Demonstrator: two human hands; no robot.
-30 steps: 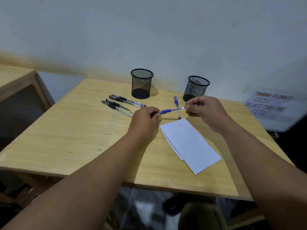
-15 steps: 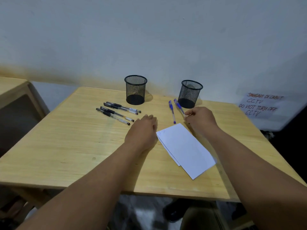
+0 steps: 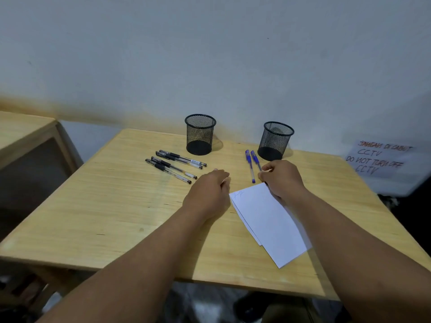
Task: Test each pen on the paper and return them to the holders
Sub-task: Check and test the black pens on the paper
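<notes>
Gripping a blue pen (image 3: pixel 255 160) beside the paper (image 3: pixel 268 220), the right hand (image 3: pixel 281 180) curls tight; the left hand (image 3: pixel 208 194) rests flat, fingers relaxed.

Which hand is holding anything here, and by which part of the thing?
The right hand grips a blue pen by its lower barrel, near the tip, over the paper. The left hand rests on the table, holding nothing visible.

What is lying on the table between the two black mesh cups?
In the head view, mostly bare wood lies between the left cup and the right cup. Two blue pens lie just left of the right cup, slightly nearer the person.
</notes>
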